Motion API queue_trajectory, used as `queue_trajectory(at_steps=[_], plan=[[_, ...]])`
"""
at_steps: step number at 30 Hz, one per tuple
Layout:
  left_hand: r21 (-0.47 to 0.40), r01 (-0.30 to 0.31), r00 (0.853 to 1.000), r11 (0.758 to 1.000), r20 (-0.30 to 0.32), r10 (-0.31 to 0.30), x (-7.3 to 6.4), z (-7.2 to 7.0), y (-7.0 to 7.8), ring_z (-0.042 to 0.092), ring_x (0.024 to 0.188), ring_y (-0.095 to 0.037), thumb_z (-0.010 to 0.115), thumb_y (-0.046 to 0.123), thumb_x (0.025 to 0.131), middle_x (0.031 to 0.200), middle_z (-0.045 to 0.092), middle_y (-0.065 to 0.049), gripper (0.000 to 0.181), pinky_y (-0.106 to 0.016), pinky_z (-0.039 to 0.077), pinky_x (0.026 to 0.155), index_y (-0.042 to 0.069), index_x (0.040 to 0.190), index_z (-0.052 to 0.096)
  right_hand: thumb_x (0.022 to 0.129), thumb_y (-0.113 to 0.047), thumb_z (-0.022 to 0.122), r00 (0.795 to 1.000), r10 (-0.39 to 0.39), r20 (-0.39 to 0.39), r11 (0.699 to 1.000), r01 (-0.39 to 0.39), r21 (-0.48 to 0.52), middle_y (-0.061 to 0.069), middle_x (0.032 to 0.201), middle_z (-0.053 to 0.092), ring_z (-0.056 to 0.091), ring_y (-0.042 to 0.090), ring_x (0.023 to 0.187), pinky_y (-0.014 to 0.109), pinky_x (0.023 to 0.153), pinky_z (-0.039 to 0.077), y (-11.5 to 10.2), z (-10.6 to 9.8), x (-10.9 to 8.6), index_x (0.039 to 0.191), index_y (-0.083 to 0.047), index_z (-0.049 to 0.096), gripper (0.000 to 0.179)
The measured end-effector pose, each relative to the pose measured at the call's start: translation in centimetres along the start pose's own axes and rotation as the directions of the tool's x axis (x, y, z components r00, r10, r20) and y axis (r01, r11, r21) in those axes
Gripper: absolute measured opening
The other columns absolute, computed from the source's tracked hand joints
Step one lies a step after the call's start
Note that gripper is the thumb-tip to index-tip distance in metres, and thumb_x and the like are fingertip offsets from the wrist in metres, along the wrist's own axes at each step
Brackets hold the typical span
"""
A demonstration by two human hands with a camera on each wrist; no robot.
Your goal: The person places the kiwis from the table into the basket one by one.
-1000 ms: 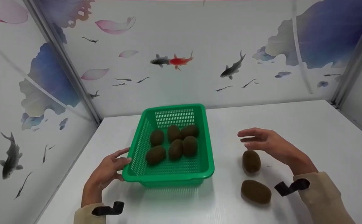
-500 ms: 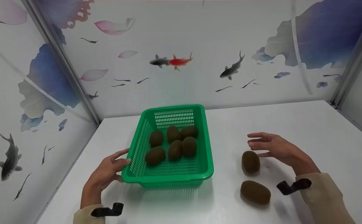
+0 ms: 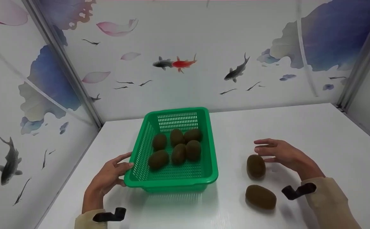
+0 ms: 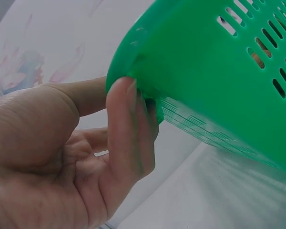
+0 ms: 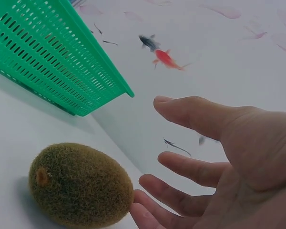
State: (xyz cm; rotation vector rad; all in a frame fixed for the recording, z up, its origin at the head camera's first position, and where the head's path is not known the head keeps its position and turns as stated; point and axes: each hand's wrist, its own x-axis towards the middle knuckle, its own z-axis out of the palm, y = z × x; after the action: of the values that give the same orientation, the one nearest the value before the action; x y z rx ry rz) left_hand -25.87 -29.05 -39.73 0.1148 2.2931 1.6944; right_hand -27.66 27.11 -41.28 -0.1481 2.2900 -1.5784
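Note:
A green perforated basket stands on the white table, tilted down toward the near side, with several brown kiwis inside. My left hand grips its left rim; in the left wrist view the thumb lies over the rim and curled fingers sit beneath. To the right of the basket, two loose kiwis rest on the table, one upper and one lower. Beside the upper one is my right hand, thumb and fingers spread. In the right wrist view, its lower fingertips are right at that kiwi's end.
White panels with painted fish and petals wall in the table at the back and sides. Metal posts mark the corners. A small black mount sits on each beige sleeve.
My right hand has come rightward and nearer, from beyond the upper kiwi to its right side. My left hand keeps its grip, and the basket and kiwis have stayed put.

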Motion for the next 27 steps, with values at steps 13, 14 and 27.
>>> queue_trajectory(at_steps=[13,14,27], plan=[[-0.012,-0.013,1.0,1.0,0.018,0.014,-0.2,0.0,-0.1,0.073,0.099,-0.019,0.061,0.028,0.1,0.121,0.07,-0.012,0.073,-0.028,0.059,0.063,0.006,0.158,0.024,0.09,-0.052,0.07,0.99,0.139,0.001,0.984,-0.138,-0.11,0.021,0.145,0.052,0.049,0.038,0.135,0.041,0.097,0.055,0.5,0.9,0.2,0.153,-0.006,0.038,0.084],[-0.014,-0.015,1.0,1.0,0.021,0.015,-0.2,0.0,-0.1,0.073,0.098,-0.019,0.061,0.028,0.1,0.121,0.07,-0.011,0.073,-0.028,0.059,0.062,0.006,0.158,0.024,0.089,-0.052,0.071,0.989,0.151,-0.001,0.982,-0.15,-0.112,0.021,0.144,0.052,0.049,0.039,0.135,0.04,0.095,0.055,0.5,1.0,0.2,0.153,-0.006,0.038,0.086],[-0.027,-0.014,1.0,1.0,0.027,0.015,-0.2,-0.1,-0.1,0.073,0.094,-0.017,0.061,0.029,0.1,0.119,0.07,-0.01,0.073,-0.028,0.059,0.063,0.006,0.159,0.023,0.085,-0.042,0.078,0.979,0.2,-0.033,0.971,-0.203,-0.123,0.022,0.132,0.058,0.057,0.034,0.118,0.04,0.084,0.06,-0.1,1.9,0.1,0.147,0.001,0.043,0.083]])
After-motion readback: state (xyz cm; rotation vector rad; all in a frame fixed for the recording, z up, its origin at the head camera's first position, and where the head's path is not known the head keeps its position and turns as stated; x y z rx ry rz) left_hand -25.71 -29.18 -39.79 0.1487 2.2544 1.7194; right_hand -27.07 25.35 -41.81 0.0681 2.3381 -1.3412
